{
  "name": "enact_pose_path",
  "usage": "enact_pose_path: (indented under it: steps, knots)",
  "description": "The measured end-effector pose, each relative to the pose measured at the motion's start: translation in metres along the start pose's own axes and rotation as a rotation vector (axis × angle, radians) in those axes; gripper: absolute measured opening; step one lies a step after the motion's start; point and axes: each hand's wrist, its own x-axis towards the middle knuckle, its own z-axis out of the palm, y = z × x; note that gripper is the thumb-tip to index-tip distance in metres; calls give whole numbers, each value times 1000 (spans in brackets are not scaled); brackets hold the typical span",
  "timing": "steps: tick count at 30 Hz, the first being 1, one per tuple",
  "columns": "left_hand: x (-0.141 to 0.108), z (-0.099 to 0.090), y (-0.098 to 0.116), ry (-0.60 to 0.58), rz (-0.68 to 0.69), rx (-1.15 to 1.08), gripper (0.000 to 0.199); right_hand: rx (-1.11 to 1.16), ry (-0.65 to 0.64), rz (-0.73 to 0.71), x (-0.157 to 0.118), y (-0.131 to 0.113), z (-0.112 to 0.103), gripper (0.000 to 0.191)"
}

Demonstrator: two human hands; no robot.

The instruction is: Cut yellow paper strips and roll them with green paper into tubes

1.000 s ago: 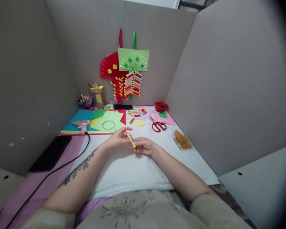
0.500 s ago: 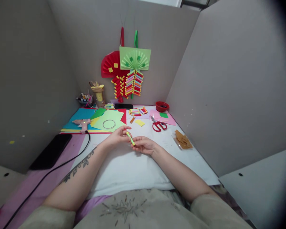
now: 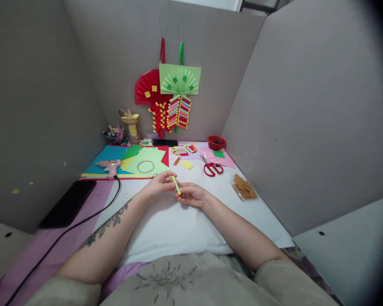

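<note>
Between my two hands is a thin light-green paper roll (image 3: 176, 185) with yellowish ends, tilted with its upper end toward the left. My left hand (image 3: 162, 182) has its fingers closed at the roll's upper part. The fingers of my right hand (image 3: 191, 194) pinch its lower end, palm partly turned up. Both hands are just above the white-covered table (image 3: 166, 229). Past them lie a small yellow paper piece (image 3: 187, 164), a small brown-orange piece (image 3: 177, 160) and red-handled scissors (image 3: 213, 169).
To the left are a pink glue gun (image 3: 112, 166) with a black cord, coloured paper sheets (image 3: 137, 163) and a black pad (image 3: 69, 203). A bag of brown pieces (image 3: 244, 188) and a red bowl (image 3: 216, 143) are on the right. Paper fan decorations (image 3: 180, 80) hang on the grey back panel.
The roll has turned slightly more upright between my fingers, and my left fingers have shifted a little along it. A small red spot at my left fingertips no longer shows.
</note>
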Motion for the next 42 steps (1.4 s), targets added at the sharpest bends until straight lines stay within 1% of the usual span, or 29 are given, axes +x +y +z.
enact_pose_path:
  steps: [5, 10, 13, 21, 26, 29, 32, 36, 39, 42]
  knots:
    - [1, 6, -2, 37, 22, -16, 41, -25, 74, -29, 2, 1, 0, 14]
    - [0, 12, 1, 71, 52, 68, 41, -68, 99, -31, 2, 2, -1, 15]
    - [0, 11, 1, 71, 49, 82, 41, -75, 107, -47, 2, 2, 1, 15]
    - [0, 10, 1, 138, 18, 127, 48, -97, 179, -93, 2, 3, 7, 18]
    - [-2, 13, 3, 197, 9, 149, 55, -108, 225, -182, 4, 4, 10, 25]
    - [-3, 15, 3, 230, 13, 195, 59, -125, 294, -283, 5, 5, 12, 34]
    - [-3, 16, 2, 242, 19, 212, 63, -203, 350, -355, 6, 6, 13, 38]
    - [-3, 20, 2, 257, 8, 209, 68, -253, 397, -385, 8, 6, 13, 38]
    - [-4, 22, 3, 260, 11, 222, 65, -277, 440, -408, 10, 6, 12, 39]
    - [-4, 23, 4, 235, 15, 231, 64, -290, 442, -427, 11, 6, 11, 38]
